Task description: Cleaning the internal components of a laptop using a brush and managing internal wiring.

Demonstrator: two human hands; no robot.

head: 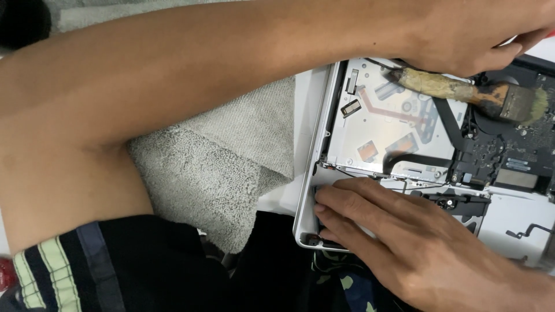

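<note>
Head view: left hand (462, 34) grips brush (462, 89); right hand (393, 237) flat (fingers released) on laptop (376, 115).

No packages, signs or screens that I can see. Labels only, inside the opened laptop (428, 144): a small white rectangular sticker (516, 162) on the dark board at right, a paler strip (514, 168) just below it. Two small orange patches (366, 151) on the silver drive may be tape; I cannot tell.
</note>
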